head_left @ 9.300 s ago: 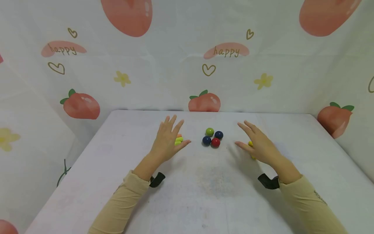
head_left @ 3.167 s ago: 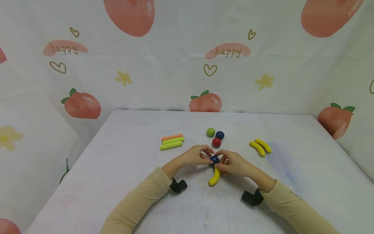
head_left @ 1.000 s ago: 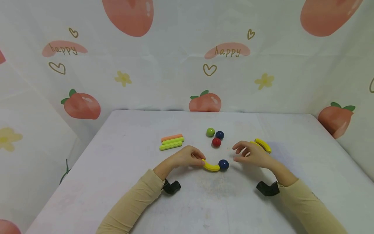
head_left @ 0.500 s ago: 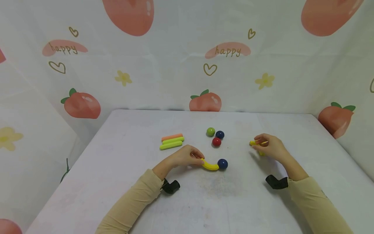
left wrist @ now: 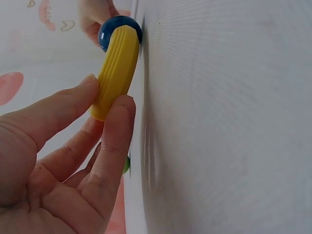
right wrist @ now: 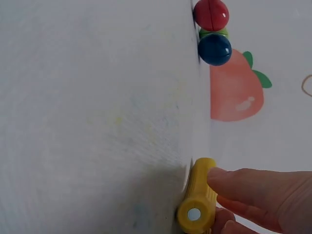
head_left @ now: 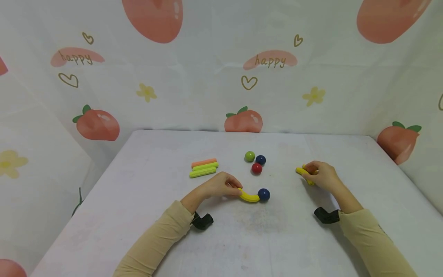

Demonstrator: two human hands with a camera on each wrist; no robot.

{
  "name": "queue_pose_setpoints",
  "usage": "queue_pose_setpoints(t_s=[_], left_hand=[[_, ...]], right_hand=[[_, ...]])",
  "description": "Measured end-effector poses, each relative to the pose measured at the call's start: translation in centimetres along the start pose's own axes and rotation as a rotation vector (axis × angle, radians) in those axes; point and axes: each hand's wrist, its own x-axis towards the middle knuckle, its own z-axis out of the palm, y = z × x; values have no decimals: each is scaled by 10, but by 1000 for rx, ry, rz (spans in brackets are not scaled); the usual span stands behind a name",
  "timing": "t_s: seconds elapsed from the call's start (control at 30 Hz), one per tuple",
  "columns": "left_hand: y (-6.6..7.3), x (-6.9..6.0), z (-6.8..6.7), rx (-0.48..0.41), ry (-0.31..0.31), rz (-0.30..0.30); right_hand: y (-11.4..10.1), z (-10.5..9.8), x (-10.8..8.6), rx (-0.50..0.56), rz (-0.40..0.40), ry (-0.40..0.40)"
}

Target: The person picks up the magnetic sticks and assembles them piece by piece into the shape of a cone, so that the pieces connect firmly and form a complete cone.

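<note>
Sleeves: tan cuffs point(head_left: 155, 234) enter from below; the frame's lower edge cuts off your forearms.
Left hand: your left hand point(head_left: 221, 184) pinches the left end of a curved yellow rod point(head_left: 250, 197) between thumb and fingers.
Joint: this rod's long axis runs left to right, bowed toward you; its right end meets a navy ball point(head_left: 264, 194), whose right side is free.
Right hand: your right hand point(head_left: 323, 176), well apart from that ball, pinches a second yellow rod point(head_left: 300, 171) with curled fingers.
Key relation: the second rod lies under and left of your right fingers, its long axis slanting from far left to near right; your right hand is the nearer one, and the navy ball lies toward you and leftward.
Hidden: your right fingers cover most of a third yellow rod point(head_left: 303, 166); whether they touch it too is hard to tell.
Sticks: two lime sticks point(head_left: 202, 172) and an orange stick point(head_left: 204, 163) lie side by side beyond your left hand.
Ball cluster: red point(head_left: 256, 168), dark blue point(head_left: 260, 159) and green point(head_left: 250, 156) balls sit farther back.
</note>
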Motion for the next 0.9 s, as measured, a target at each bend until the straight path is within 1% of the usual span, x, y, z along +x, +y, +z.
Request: queue_pose_setpoints(t_s=[0.17, 0.4, 0.9], left_hand=[[-1, 1, 0, 5, 1, 9], [1, -1, 0, -12, 1, -5], [2, -2, 0, -6, 4, -6]], right_hand=[[-1, 1, 1, -21, 8, -11], [-1, 1, 2, -38, 22, -30], [-5, 2, 1, -17, 5, -41]])
